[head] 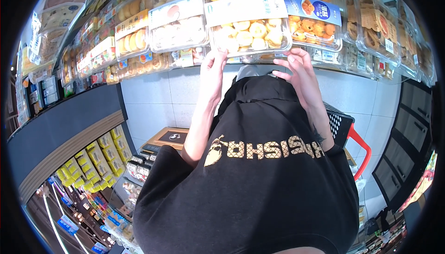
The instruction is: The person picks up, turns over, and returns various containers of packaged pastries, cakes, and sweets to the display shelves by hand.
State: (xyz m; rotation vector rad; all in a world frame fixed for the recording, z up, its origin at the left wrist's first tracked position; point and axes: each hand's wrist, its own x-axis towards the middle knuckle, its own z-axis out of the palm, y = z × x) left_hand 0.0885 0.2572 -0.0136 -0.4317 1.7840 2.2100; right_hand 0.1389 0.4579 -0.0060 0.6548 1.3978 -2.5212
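Before me a clear plastic box of round cookies [248, 33] with a pale paper band rests at the front of a display of packed baked goods. My left hand [212, 71] is at its near left corner, thumb and fingertips on the edge. Close to the near right corner is my right hand [301, 71], fingers apart, the index fingertip at or just touching the corner. Left of this box lies a box of pale round pastries [179, 33]. On its right is a box of dark-speckled cookies [311, 29] with a blue band.
More boxes of brown cookies [377, 28] fill the right of the display. Behind my right arm stands a black shopping basket [335, 125] with a red handle [361, 149]. Yellow packets [90, 163] hang at the left, near a wooden-edged box [170, 137]. Dark cabinets [403, 142] stand right.
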